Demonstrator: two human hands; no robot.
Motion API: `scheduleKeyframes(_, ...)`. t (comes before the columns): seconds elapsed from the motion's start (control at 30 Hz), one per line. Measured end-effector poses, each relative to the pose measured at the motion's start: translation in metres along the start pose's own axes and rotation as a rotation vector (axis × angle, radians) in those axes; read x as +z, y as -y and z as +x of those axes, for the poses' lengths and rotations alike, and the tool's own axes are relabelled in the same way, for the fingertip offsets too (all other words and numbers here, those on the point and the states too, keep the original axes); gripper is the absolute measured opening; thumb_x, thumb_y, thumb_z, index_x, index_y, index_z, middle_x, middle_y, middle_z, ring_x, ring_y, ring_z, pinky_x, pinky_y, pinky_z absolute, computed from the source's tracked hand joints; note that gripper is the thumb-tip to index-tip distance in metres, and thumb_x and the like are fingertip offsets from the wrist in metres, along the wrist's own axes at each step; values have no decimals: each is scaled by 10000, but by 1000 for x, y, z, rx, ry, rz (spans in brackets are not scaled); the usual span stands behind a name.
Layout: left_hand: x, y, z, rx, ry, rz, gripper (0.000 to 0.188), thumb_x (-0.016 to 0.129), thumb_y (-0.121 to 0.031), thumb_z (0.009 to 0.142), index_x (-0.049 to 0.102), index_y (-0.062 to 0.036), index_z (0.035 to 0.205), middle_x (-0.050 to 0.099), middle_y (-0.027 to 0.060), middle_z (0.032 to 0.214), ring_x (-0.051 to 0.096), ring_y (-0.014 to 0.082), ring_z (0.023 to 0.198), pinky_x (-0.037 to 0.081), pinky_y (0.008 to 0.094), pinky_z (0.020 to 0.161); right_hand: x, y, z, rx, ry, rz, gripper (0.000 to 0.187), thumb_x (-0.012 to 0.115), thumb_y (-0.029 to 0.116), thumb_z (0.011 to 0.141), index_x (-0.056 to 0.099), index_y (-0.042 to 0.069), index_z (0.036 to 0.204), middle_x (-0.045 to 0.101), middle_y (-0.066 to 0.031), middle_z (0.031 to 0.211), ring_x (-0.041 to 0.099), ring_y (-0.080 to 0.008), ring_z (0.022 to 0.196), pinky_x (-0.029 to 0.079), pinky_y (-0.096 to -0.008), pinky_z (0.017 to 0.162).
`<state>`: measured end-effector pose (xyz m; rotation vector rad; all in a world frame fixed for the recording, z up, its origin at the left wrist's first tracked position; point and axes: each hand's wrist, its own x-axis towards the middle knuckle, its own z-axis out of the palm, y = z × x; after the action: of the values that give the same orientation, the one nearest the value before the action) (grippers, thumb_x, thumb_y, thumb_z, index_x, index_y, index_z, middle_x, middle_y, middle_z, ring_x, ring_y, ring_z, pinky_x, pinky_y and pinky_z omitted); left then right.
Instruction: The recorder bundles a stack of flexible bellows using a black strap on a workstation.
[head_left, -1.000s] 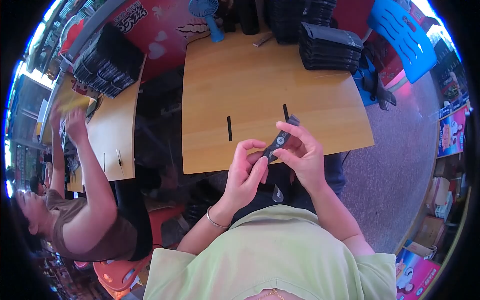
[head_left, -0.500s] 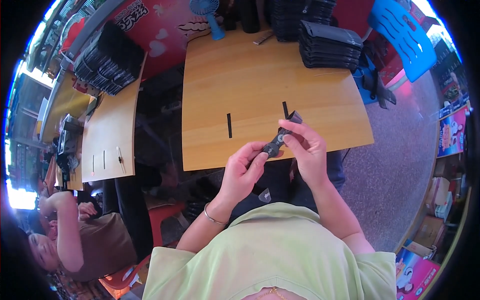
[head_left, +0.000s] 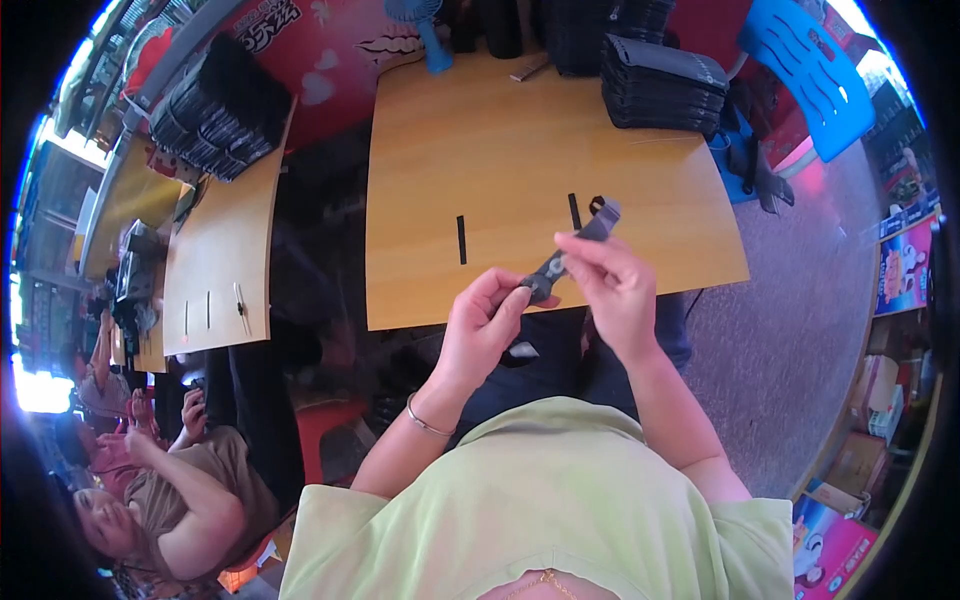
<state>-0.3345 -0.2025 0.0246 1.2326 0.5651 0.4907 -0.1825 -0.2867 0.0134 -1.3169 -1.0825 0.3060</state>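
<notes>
A dark grey strap [head_left: 598,227] stretches between my hands above the near edge of the wooden table. My left hand [head_left: 484,325] is closed on its lower end, where the strap looks bunched or rounded under the thumb. In a pinch of thumb and fingers, my right hand [head_left: 617,290] holds the strap farther up. Beyond those fingers the free end rises and bends over, with a small black loop beside it. A pale round mark shows on the strap between the two hands. One black strip [head_left: 462,240] lies on the table to the left, and another black strip [head_left: 574,210] lies just behind the strap.
Stacked black folded items [head_left: 663,85] stand at the table's [head_left: 420,150] far right, with a blue fan [head_left: 432,45] at the back. A second table [head_left: 225,245] on the left bears another dark stack [head_left: 220,110]. A blue chair [head_left: 805,75] stands far right; a co-worker [head_left: 190,500] sits at left.
The strap's upper end, curled before, now extends farther up and away from my right hand. My left hand keeps its grip. The co-worker at left has shifted position.
</notes>
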Motion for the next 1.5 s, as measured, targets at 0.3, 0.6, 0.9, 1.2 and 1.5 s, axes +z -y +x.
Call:
scheduleKeyframes(0.3, -6, 2, -2, -44, 81, -84, 220, 482, -153, 1012, 575, -8, 1150, 711, 99, 962, 465, 17, 553, 385, 155, 513, -1, 1, 1, 291, -40, 348, 229, 603, -46, 902, 684, -2, 1111, 598, -2, 941, 581, -53, 829, 474, -176, 740)
scheduleKeyframes(0.6, -11, -6, -5, -168, 189, 33, 254, 524, -193, 996, 643, 28, 1034, 699, 80, 736, 556, 54, 486, 404, 167, 456, -2, -1, 1, 313, -22, 508, 316, 604, -7, 909, 593, 57, 1218, 624, -9, 995, 603, -56, 838, 489, -191, 719)
scheduleKeyframes(0.9, -57, -20, -21, -309, 427, 218, 240, 516, -153, 986, 656, 16, 1083, 692, 38, 736, 559, 55, 509, 428, 194, 476, -72, -20, 13, 401, -278, 882, 441, 593, 62, 940, 471, 140, 1356, 638, -14, 1040, 597, -37, 855, 471, -154, 691)
scheduleKeyframes(1.2, -93, -25, -8, 40, 96, 796, 241, 615, -53, 865, 708, -66, 1087, 711, 59, 783, 622, 133, 571, 502, 232, 596, -100, -40, 19, 377, -183, 587, 359, 612, -2, 910, 537, 99, 1246, 666, -39, 1011, 611, -62, 878, 493, -176, 767)
scheduleKeyframes(1.5, -139, 10, 45, 674, -161, 1496, 182, 655, -155, 820, 729, -156, 986, 658, 42, 892, 623, 211, 850, 489, 372, 787, -102, -76, 46, 198, 160, -69, 114, 657, -76, 822, 648, 31, 860, 683, -61, 952, 649, -136, 905, 521, -255, 801)
